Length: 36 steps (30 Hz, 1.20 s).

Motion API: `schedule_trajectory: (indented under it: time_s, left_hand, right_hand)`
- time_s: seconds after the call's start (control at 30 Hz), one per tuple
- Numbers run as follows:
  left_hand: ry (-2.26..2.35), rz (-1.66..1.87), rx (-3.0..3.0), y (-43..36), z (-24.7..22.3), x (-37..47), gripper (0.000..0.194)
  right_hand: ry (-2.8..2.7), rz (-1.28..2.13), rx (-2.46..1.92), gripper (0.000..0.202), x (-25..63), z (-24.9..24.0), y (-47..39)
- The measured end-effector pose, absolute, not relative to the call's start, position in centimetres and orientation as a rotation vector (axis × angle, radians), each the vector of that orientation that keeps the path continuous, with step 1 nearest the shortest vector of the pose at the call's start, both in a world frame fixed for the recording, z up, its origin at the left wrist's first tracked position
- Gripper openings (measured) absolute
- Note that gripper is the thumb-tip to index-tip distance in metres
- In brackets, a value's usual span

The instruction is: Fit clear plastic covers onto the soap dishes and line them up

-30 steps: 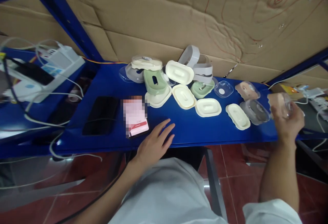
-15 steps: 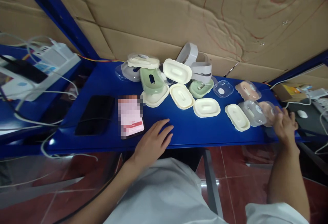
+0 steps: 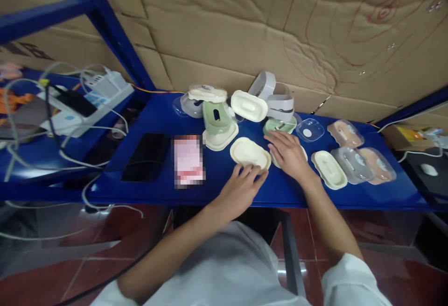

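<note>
At the bench's middle, the curled fingers of my left hand (image 3: 243, 189) grip the near rim of a cream oval plastic piece (image 3: 249, 151), which has a wavy edge. My right hand (image 3: 290, 156) is spread with fingers stretched out, lying over another cream oval piece (image 3: 304, 153) and hiding most of it. Its fingertips come close to a green plastic box (image 3: 278, 124). Behind my left hand, a green slotted box (image 3: 217, 118) rests on a cream piece (image 3: 220, 140). One more cream oval piece (image 3: 255, 105) leans near the grey plastic bands (image 3: 281, 105).
To the right lie a cream piece (image 3: 329, 169), a grey box (image 3: 352, 165) and peach boxes (image 3: 376, 166) with clear covers. A phone (image 3: 189, 161) with a blurred screen and a black slab (image 3: 145, 156) lie left. Cables and a power strip (image 3: 101, 105) are beyond. Cardboard (image 3: 217, 30) backs the bench.
My right hand has come from the far-right peach box to the middle. My left hand has moved right and taken hold of a cream piece, now nearer and turned. The view has shifted slightly.
</note>
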State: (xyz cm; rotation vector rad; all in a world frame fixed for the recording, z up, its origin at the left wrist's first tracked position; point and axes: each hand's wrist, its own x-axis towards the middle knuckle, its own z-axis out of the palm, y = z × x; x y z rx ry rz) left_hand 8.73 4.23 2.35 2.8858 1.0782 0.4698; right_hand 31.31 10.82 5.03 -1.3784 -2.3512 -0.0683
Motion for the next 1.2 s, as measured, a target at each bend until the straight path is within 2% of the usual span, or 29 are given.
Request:
schedule_trajectory:
  time_s: [0.13, 0.23, 0.33, 0.4, 0.57, 0.7, 0.87, 1.0, 1.2]
  left_hand:
    - [1.005, 0.524, 2.881, 2.8, 1.9, 6.8, 0.052]
    - [1.097, 0.633, 2.826, 2.5, 1.2, 5.4, 0.045]
    - [1.158, 0.675, 2.789, 2.4, 0.7, 4.2, 0.037]
    - [1.131, 0.672, 2.801, 2.3, 0.5, 3.5, 0.041]
    - [1.041, 0.764, 2.787, 2.1, -0.1, 2.2, 0.055]
    - [1.083, 0.840, 2.737, 2.3, -0.2, 2.1, 0.046]
    - [1.035, 0.834, 2.729, 2.3, -0.3, 2.2, 0.036]
    - [1.034, 0.837, 2.730, 2.1, -0.6, 2.2, 0.034]
    - [1.082, 0.873, 2.703, 2.1, -0.6, 2.3, 0.033]
  right_hand:
    - [-2.352, 0.066, -1.308, 0.043, 27.1, 5.4, 14.6]
    - [-2.289, 0.141, -1.295, 0.046, 23.8, 5.0, 17.6]
    - [-2.205, 0.239, -1.304, 0.030, 21.4, 4.6, 20.0]
    - [-2.074, 0.370, -1.264, 0.021, 20.7, 4.7, 20.5]
    - [-1.543, 0.838, -1.065, 0.035, 22.6, 5.5, 16.0]
    - [-1.274, 1.005, -1.157, 0.043, 25.9, 4.5, 9.4]
    - [-1.159, 1.018, -1.308, 0.043, 28.8, 1.9, 5.1]
    - [-1.413, 0.957, -1.403, 0.043, 29.8, 1.5, 5.1]
    - [-2.078, 0.200, -1.460, 0.035, 30.2, 2.5, 6.6]
